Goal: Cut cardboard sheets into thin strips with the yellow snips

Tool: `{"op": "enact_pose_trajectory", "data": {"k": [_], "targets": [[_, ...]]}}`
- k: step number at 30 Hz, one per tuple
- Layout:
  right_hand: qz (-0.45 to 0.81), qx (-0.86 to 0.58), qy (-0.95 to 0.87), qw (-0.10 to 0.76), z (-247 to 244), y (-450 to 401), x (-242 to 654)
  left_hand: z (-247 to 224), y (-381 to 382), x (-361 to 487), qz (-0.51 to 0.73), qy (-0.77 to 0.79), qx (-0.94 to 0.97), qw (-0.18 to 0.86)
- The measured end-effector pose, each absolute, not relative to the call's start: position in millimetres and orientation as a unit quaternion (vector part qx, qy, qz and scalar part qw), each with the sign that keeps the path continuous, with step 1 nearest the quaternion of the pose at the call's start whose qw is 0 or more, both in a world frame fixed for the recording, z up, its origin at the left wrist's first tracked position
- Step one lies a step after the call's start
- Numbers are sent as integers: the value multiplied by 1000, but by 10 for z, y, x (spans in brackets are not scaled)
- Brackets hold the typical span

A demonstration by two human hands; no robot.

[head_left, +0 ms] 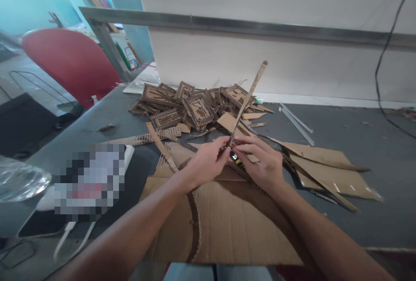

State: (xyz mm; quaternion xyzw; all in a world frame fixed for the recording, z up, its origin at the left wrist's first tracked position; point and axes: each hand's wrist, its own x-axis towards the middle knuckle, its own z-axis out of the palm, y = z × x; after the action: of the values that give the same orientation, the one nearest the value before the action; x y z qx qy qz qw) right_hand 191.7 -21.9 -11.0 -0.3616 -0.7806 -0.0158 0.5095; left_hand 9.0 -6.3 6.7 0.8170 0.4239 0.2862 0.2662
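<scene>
A long, narrow cardboard strip (pixel 249 97) slants up and to the right from between my hands. My left hand (pixel 212 157) pinches its lower end between thumb and fingers. Close beside it, my right hand (pixel 261 159) has its fingers closed on the same end of the strip. Below the right fingers shows a small dark thing with a yellow part (pixel 236 158), mostly hidden. Under both hands lies a large brown cardboard sheet (pixel 234 224), with a curved ridged strip (pixel 195 224) on its left part.
Small cardboard frames (pixel 198 110) are heaped at the back. Cardboard pieces (pixel 325 164) and clear sticks (pixel 297 123) lie right. Left are a phone-like device (pixel 94 181) with a white cable (pixel 65 233) and a plastic bottle (pixel 22 179). A red chair (pixel 69 62) stands beyond the table.
</scene>
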Motion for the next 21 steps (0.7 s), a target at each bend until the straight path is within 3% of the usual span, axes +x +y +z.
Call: {"op": "enact_pose_trajectory", "data": {"k": [21], "targets": [[-6, -365, -768, 525, -123, -255, 1846, 2, -69, 127, 349, 425, 772, 318]]}}
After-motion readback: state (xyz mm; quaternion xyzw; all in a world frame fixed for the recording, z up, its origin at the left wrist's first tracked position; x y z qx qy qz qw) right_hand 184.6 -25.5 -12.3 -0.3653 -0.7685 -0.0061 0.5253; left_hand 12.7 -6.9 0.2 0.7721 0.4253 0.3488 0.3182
